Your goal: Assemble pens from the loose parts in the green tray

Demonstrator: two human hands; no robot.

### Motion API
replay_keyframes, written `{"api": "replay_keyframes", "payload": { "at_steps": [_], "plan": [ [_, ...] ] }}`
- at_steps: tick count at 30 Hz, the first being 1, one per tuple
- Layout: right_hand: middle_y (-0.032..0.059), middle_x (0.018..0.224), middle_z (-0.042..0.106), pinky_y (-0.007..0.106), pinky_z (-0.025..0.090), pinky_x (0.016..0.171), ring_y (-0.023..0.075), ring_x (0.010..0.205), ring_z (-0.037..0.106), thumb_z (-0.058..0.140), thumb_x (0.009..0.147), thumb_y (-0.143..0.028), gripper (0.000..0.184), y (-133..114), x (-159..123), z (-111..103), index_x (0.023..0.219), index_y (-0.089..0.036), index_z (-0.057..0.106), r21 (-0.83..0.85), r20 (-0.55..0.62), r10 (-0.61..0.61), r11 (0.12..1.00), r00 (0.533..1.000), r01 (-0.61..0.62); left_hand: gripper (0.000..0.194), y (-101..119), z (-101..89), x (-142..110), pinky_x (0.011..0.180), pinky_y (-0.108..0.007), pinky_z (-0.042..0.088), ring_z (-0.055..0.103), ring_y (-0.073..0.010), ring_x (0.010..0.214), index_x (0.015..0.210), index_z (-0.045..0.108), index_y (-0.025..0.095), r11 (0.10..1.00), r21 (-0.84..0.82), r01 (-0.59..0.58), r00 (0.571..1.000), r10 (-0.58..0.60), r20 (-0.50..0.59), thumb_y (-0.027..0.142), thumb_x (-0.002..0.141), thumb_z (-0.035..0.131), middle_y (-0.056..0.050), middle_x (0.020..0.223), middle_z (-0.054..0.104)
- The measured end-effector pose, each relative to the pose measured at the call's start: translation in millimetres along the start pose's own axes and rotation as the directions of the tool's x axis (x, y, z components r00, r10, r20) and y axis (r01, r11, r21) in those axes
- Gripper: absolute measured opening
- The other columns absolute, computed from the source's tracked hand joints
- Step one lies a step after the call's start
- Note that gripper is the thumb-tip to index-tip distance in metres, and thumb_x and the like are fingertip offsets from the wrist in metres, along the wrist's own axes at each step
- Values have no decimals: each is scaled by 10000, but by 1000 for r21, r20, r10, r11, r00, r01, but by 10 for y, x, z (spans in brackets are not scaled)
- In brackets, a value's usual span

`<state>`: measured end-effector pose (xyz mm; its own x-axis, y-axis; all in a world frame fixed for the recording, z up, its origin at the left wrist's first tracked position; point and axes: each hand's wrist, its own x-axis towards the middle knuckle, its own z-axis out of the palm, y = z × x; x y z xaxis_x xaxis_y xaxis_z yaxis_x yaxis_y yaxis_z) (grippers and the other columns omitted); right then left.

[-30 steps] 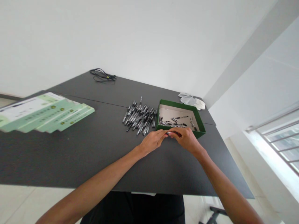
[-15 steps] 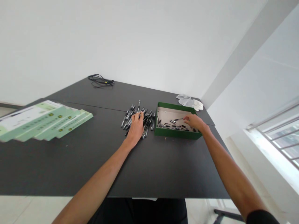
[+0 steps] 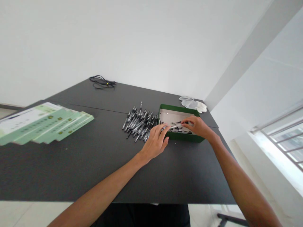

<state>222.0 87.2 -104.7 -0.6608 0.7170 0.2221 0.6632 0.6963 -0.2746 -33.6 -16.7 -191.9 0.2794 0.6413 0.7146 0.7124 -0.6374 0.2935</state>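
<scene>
Over the near left corner of the green box (image 3: 180, 136), my left hand (image 3: 155, 140) is closed with its fingertips on one end of a slim pen (image 3: 174, 127). My right hand (image 3: 195, 125) pinches at the other end, above the inside of the box, so the pen spans between both hands. Its exact ends are covered by the fingers. Below it, short black and silver pen parts (image 3: 189, 131) lie on the box's pale floor. Left of the box, a heap of black and clear pens (image 3: 137, 123) lies loose on the dark table.
A fanned row of green and white booklets or boxes (image 3: 63, 121) lies at the left. A coiled black cable (image 3: 101, 82) rests at the back edge near the wall. Crumpled white plastic (image 3: 193, 103) sits behind the box. A barred window (image 3: 286, 138) is at right.
My left hand has moved right from the pen heap to the box, bringing a pen. My right hand has shifted slightly left, and both hands now meet on that pen.
</scene>
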Motion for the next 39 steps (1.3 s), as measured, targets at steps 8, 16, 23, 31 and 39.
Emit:
{"api": "replay_keyframes", "payload": {
  "at_steps": [8, 16, 23, 31, 39],
  "plan": [
    [25, 788, 737, 250, 430, 715, 135, 698, 612, 524, 1038, -354, 310, -385, 16, -16, 956, -172, 760, 177, 25, -132, 976, 991, 125, 496, 132, 246, -178, 637, -242, 439, 528, -128, 589, 1184, 591, 157, 729, -553, 403, 885, -157, 439, 462, 1113, 206, 22, 671, 561],
    [74, 851, 765, 234, 438, 687, 167, 741, 662, 646, 916, -182, 132, 406, 712, 283, 891, -137, 767, -181, 203, 188, 972, 961, -152, 789, 50, 349, -218, 485, -224, 315, 396, -94, 474, 763, 537, 171, 386, -745, 544, 828, -101, 552, 900, 874, 257, 44, 576, 441],
    [100, 1191, 725, 287, 466, 955, 209, 1096, 665, 664, 934, -170, 271, 250, 966, 708, 1197, -208, 716, -196, 318, -6, 978, 948, 72, 760, -7, 434, -235, 437, -212, 246, 323, -79, 428, 677, 433, 201, 348, -707, 616, 780, -145, 609, 895, 887, 209, 56, 526, 382],
    [161, 1235, 723, 317, 484, 977, 249, 1148, 672, 467, 1007, -103, 313, 14, 1282, 958, 1194, -141, 715, -230, 342, -88, 957, 935, 174, 735, 12, 427, -214, 399, -198, 256, 321, -69, 351, 650, 475, 190, 346, -647, 680, 724, -179, 666, 835, 936, 267, 59, 431, 395],
    [153, 1267, 705, 303, 488, 932, 247, 1151, 660, 511, 1023, -189, 321, 207, 1349, 952, 1294, -155, 679, -294, 353, -124, 926, 927, 236, 730, -5, 439, -224, 337, -182, 237, 327, -65, 304, 672, 481, 190, 294, -639, 711, 698, -182, 693, 854, 914, 300, 66, 413, 412]
  ]
}}
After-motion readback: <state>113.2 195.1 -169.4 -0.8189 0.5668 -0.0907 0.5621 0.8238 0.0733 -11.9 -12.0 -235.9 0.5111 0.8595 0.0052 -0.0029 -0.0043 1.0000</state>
